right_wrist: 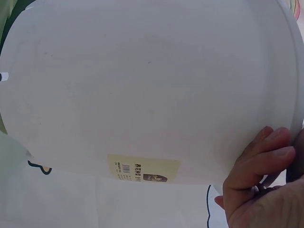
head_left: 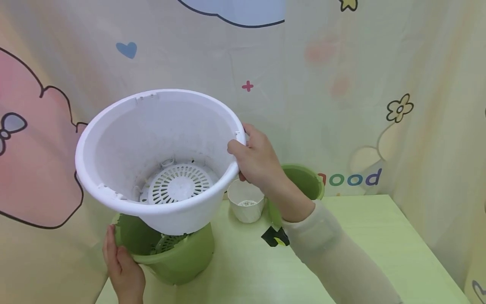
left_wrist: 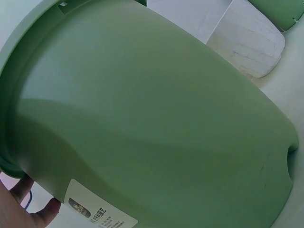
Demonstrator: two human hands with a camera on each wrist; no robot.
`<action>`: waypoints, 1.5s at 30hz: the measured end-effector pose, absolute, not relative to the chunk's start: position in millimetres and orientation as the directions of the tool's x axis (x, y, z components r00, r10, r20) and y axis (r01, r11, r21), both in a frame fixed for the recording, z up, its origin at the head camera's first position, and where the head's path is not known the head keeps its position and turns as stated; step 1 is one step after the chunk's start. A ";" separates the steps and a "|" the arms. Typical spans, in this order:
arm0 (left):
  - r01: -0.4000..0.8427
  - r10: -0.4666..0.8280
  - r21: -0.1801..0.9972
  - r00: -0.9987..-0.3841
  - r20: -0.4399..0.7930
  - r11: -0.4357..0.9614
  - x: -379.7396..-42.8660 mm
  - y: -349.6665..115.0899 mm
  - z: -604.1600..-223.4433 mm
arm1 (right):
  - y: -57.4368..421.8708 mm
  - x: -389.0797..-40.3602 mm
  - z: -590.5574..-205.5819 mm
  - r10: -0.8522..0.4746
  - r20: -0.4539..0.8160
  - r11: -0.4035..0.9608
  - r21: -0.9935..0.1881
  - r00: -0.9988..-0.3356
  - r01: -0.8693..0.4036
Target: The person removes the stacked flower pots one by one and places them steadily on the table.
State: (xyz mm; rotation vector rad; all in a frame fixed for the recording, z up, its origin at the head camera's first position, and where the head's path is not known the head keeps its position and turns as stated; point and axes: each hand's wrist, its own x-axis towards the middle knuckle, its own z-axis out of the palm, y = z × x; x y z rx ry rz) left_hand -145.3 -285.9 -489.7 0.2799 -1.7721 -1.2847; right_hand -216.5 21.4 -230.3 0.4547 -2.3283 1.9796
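Note:
A large white flower pot (head_left: pixel 182 221), with a slotted drainage disc in its base, is held tilted in the air. My right hand (head_left: pixel 258 158) grips its right rim, thumb inside and fingers underneath; the right wrist view shows those fingers (right_wrist: pixel 259 166) against the outer wall near a label. Below it, partly covered by the white pot, a green flower pot (head_left: pixel 190 257) stands on the table. My left hand (head_left: pixel 125 270) holds the green pot's left rim. Up close, the left fingertips touch its wall under the lip beside a paper label (left_wrist: pixel 97 209).
Farther back on the pale green table (head_left: pixel 364 236) stand a small white faceted pot (head_left: pixel 247 207) and another green pot (head_left: pixel 303 179), partly behind my right forearm. A black and yellow piece (head_left: pixel 275 236) lies near them. A printed curtain (head_left: pixel 288 84) hangs behind the table.

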 end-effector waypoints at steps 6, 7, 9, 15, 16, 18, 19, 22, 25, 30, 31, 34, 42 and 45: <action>0.303 -0.626 0.855 -0.585 0.515 0.421 -143.1 -285.0 -488.5 | 32.0 -215.1 -229.2 -0.170 0.238 0.134 -0.956 -0.956 -0.262; 0.296 -0.626 0.859 -0.592 0.507 0.417 -142.6 -284.8 -487.9 | 34.2 -215.1 -229.2 -0.168 0.241 0.131 -0.955 -0.956 -0.265; 0.278 -0.628 0.867 -0.602 0.493 0.414 -141.6 -284.8 -487.2 | 38.7 -215.2 -229.1 -0.165 0.248 0.128 -0.954 -0.955 -0.270; 0.241 -0.639 0.883 -0.616 0.460 0.403 -142.6 -287.3 -486.7 | 51.4 -215.8 -228.1 -0.136 0.253 0.131 -0.954 -0.958 -0.270; 0.245 -0.640 0.882 -0.613 0.463 0.402 -142.7 -287.0 -486.4 | 53.6 -215.7 -227.8 -0.129 0.247 0.134 -0.955 -0.960 -0.264; 0.250 -0.642 0.879 -0.607 0.469 0.406 -142.6 -285.8 -486.4 | 58.3 -215.5 -227.7 -0.121 0.238 0.142 -0.957 -0.964 -0.254; 0.251 -0.642 0.878 -0.605 0.471 0.407 -142.4 -284.9 -486.1 | 61.0 -215.6 -227.9 -0.118 0.233 0.148 -0.957 -0.965 -0.249; 0.251 -0.643 0.876 -0.601 0.475 0.413 -141.6 -283.5 -486.3 | 68.9 -215.5 -229.0 -0.114 0.221 0.154 -0.959 -0.969 -0.237; 0.249 -0.642 0.876 -0.602 0.475 0.414 -141.2 -282.6 -486.5 | 76.6 -216.3 -230.0 -0.103 0.219 0.167 -0.958 -0.970 -0.233; 0.253 -0.639 0.877 -0.607 0.473 0.409 -140.3 -280.5 -485.1 | 87.0 -218.5 -231.6 -0.081 0.215 0.185 -0.956 -0.973 -0.227; 0.252 -0.639 0.877 -0.607 0.473 0.409 -140.2 -280.5 -484.8 | 88.9 -218.6 -231.9 -0.078 0.214 0.188 -0.956 -0.974 -0.225; 0.253 -0.639 0.878 -0.608 0.470 0.406 -140.0 -280.3 -484.8 | 95.1 -219.2 -232.8 -0.066 0.210 0.194 -0.956 -0.975 -0.219; 0.232 -0.650 0.895 -0.622 0.438 0.381 -141.3 -281.1 -487.4 | 112.4 -221.6 -235.2 -0.065 0.214 0.202 -0.954 -0.975 -0.223; 0.229 -0.648 0.898 -0.627 0.432 0.377 -141.6 -280.7 -487.2 | 120.8 -221.6 -236.4 -0.061 0.213 0.228 -0.948 -0.975 -0.221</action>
